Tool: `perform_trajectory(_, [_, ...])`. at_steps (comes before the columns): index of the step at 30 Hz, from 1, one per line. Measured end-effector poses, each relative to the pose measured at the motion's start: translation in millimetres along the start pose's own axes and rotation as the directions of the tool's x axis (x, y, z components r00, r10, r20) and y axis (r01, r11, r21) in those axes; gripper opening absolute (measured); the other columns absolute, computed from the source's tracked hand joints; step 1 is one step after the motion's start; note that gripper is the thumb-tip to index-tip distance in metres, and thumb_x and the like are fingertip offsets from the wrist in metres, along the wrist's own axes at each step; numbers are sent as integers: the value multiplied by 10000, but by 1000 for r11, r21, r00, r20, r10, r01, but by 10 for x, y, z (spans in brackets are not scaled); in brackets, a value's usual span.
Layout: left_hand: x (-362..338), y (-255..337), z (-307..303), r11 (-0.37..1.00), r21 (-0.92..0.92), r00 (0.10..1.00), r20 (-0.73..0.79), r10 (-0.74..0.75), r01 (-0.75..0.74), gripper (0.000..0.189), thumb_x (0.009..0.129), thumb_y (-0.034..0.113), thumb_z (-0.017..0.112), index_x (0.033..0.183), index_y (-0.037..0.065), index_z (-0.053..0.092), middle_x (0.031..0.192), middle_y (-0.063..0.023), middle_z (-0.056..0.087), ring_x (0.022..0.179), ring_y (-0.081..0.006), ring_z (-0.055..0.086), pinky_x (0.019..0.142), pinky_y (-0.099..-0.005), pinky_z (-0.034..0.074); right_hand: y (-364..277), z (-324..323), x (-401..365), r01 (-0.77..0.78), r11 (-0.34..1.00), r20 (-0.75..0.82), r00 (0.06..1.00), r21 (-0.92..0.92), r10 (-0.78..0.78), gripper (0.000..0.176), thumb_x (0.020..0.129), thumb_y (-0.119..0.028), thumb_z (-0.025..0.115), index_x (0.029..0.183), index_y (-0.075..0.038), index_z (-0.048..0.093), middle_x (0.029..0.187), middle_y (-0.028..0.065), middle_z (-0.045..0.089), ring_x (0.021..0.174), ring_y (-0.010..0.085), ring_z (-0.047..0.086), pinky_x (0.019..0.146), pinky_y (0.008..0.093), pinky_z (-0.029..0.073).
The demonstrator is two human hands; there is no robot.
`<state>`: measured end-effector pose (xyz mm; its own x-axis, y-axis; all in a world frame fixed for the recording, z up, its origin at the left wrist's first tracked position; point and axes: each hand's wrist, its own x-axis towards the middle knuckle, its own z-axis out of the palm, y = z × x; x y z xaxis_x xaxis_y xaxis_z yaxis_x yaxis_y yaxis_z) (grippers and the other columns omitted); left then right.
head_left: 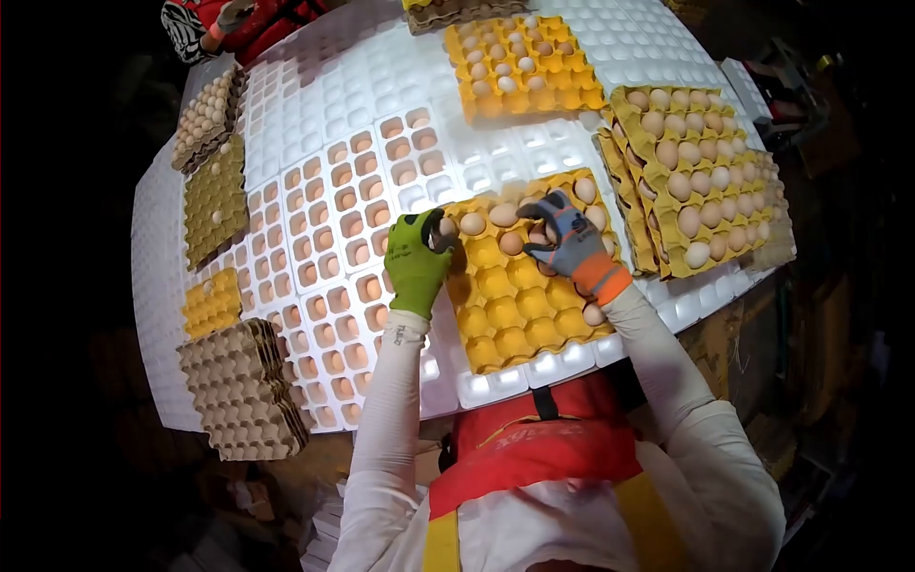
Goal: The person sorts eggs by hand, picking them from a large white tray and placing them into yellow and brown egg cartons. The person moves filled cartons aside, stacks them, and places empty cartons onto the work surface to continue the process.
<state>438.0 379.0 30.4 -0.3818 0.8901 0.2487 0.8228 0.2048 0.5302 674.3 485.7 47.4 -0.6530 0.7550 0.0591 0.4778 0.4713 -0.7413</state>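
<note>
Left hand: the left hand (417,259), in a green glove, pinches an egg (445,227) between thumb and fingers at the far left corner of the near tray (496,313).
Right hand: the right hand (577,250), in a grey and orange glove, has its fingers bent down over eggs at the tray's right side; the fingers cover the spot, so I cannot tell whether they grip one.
Near tray: yellow, in front of the person's red apron (534,443); eggs sit mostly in its far rows, with one at the near right edge.
Foam trays: white foam trays (317,197) spread to the left, many cups holding eggs.
Right stack: the right stack (672,229) of yellow trays, its top filled with eggs.
Far tray: the far tray (579,84), yellow, partly filled with eggs.
Left edge: an egg-laden stack (195,148), an olive tray (212,243) with a few eggs, a small yellow tray (212,305) and a brown stack (238,396).
Top left: a co-worker (276,29) in red.
</note>
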Motion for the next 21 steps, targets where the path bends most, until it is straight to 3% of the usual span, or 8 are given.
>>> perform_trajectory(4, [19, -169, 38, 103, -861, 846, 456, -277, 498, 372, 870, 158, 730, 1218, 82, 620, 1183, -36, 618, 1036, -174, 640, 874, -342, 558, 3, 573, 268, 196, 650, 252, 968, -735, -7, 359, 774, -221, 772, 1116, -153, 683, 1199, 108, 568, 1087, 295, 617, 841, 426, 537])
perform_trajectory(6, [115, -157, 255, 914, -403, 998, 11, 55, -46, 379, 855, 199, 743, 1201, 91, 636, 1131, -71, 620, 1034, -215, 643, 856, -354, 553, -134, 325, 277, 139, 818, 204, 979, -558, -28, 328, 815, -200, 750, 1128, -139, 675, 1195, 96, 587, 1057, 259, 633, 812, 395, 546])
perform_trajectory(10, [277, 382, 210, 918, 360, 921, 389, 13, -165, 233, 855, 158, 674, 1086, 129, 657, 1119, -86, 589, 1028, -295, 614, 803, -437, 537, 77, -60, -2, -237, 782, 156, 971, 576, 179, 373, 885, -160, 712, 1236, -90, 605, 1159, 60, 632, 935, 175, 654, 730, 306, 547])
perform_trajectory(12, [246, 401, 236, 951, 237, 942, 314, 118, -198, 189, 865, 117, 645, 1054, 125, 643, 1094, -82, 592, 1028, -291, 616, 779, -439, 533, 144, -406, -194, -374, 323, 292, 916, 869, 276, 476, 896, -74, 696, 1340, -66, 526, 1206, 73, 624, 968, 153, 663, 729, 275, 547])
perform_trajectory(15, [167, 313, 183, 994, -88, 981, 173, 85, -71, 257, 873, 115, 656, 1130, 126, 634, 1067, -71, 650, 933, -275, 661, 751, -404, 539, 148, -484, -372, -272, 484, 135, 944, 832, 300, 431, 911, -71, 676, 1325, -64, 553, 1250, 57, 600, 986, 158, 642, 778, 272, 543])
perform_trajectory(17, [166, 307, 106, 840, -503, 964, 254, -81, 203, 297, 892, 109, 664, 1187, 112, 639, 1048, -49, 662, 882, -204, 654, 726, -330, 529, 182, -431, -415, -107, 969, 29, 994, 224, 103, 399, 852, -148, 744, 1234, -150, 628, 1218, 71, 605, 1031, 211, 639, 804, 336, 550])
perform_trajectory(19, [193, 314, 29, 309, -791, 849, 478, -224, 527, 332, 912, 82, 672, 1243, 80, 651, 1053, -10, 653, 856, -102, 607, 705, -234, 504, 9, -297, -466, -22, 876, 30, 999, -482, 42, 366, 793, -286, 791, 1141, -230, 691, 1185, 99, 596, 1031, 288, 639, 799, 410, 555])
perform_trajectory(21, [266, 194, 250, 525, -768, 926, 354, -129, 366, 335, 899, 94, 689, 1234, 106, 685, 1094, -10, 636, 883, -120, 613, 714, -241, 508, -34, -19, -418, 25, 702, 159, 979, -712, 126, 338, 799, -316, 784, 1113, -223, 699, 1181, 93, 592, 1016, 292, 639, 783, 413, 553])
